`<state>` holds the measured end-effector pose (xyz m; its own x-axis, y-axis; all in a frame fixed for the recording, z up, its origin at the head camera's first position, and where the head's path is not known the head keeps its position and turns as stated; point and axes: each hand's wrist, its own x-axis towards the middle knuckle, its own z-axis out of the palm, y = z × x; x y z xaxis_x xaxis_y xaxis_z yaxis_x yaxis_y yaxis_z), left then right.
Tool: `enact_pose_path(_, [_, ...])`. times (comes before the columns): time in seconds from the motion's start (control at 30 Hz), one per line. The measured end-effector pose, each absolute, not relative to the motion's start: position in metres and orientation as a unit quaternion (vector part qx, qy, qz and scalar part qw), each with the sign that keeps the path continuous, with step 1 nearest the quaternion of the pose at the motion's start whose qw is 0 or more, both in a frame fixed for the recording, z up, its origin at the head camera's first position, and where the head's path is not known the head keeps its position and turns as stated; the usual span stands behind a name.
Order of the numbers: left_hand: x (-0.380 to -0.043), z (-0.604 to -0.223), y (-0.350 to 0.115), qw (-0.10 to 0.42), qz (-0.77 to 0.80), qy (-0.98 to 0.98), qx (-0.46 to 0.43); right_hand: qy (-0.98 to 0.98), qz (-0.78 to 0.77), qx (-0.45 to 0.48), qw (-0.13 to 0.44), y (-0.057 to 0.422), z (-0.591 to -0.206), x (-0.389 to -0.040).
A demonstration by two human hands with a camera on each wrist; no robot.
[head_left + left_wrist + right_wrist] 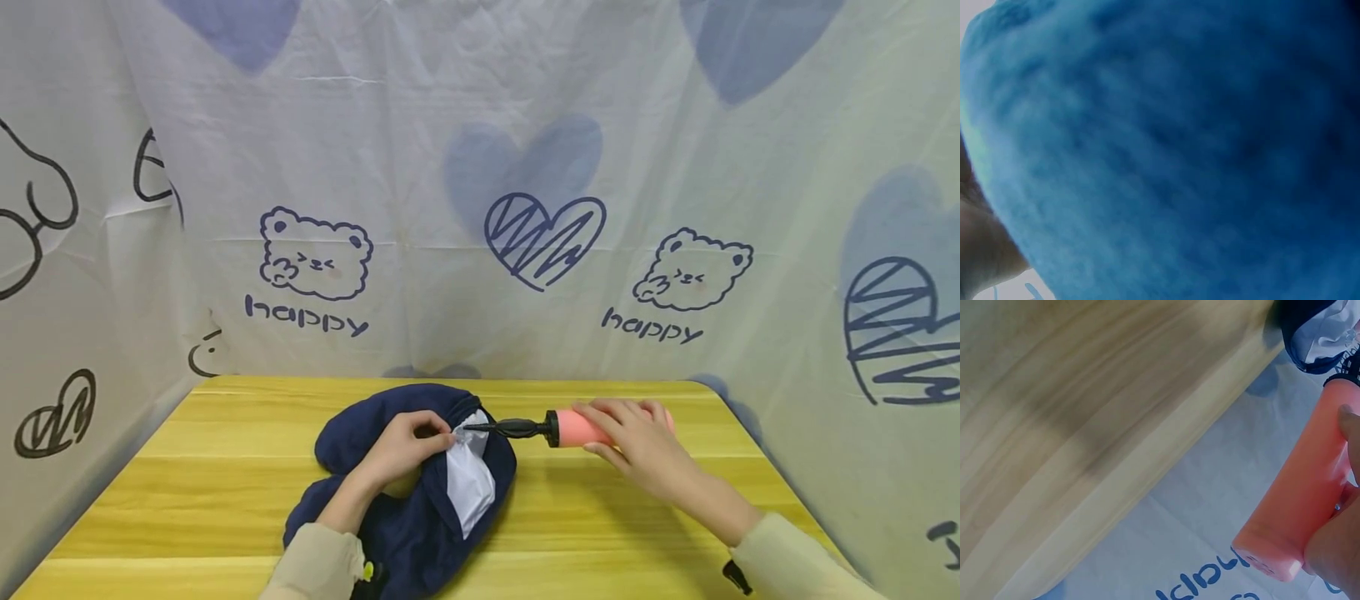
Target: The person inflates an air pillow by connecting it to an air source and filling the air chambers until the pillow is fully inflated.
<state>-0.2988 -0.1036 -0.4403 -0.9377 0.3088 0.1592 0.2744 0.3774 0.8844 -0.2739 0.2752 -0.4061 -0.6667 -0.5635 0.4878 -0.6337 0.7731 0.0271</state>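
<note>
A navy U-shaped neck pillow (405,533) lies on the table, its cover parted over a white inner bladder (470,479). My left hand (401,450) pinches the bladder's upper edge between thumb and fingertips. In my right hand (637,437) is a pink hand pump (1300,487), held around its barrel. The pump's black nozzle (517,428) points left and its tip meets the bladder beside my left fingertips. Whether the tip sits inside a valve is too small to tell. Blurred blue pillow fabric (1147,156) fills most of the left wrist view.
The wooden table (202,467) has its far edge close to a hanging white cloth (420,167) printed with hearts and bears. More printed cloth (892,375) hangs along the right side, and another sheet (75,333) on the left.
</note>
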Motion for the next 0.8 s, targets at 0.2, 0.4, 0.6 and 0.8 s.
enact_pose_path(0.2, [-0.2993,-0.4408,-0.1032,0.018,0.529,0.83,0.176,-0.913,0.077,0.33,0.227,0.2781,-0.4124,-0.2744])
enact_pose_path(0.4, [-0.2996,-0.4411,-0.1035,0.017,0.53,0.828,0.182,-0.913,0.077,0.329,0.228,0.2771,-0.415,-0.2744])
enact_pose_path(0.6, [-0.2999,-0.441,-0.1041,0.019,0.532,0.825,0.189,-0.915,0.073,0.327,0.225,0.2762,-0.4159,-0.2736])
enact_pose_path(0.8, [-0.2994,-0.4405,-0.1042,0.007,0.532,0.826,0.185,-0.902,0.067,0.345,0.252,0.2746,-0.4153,-0.2736])
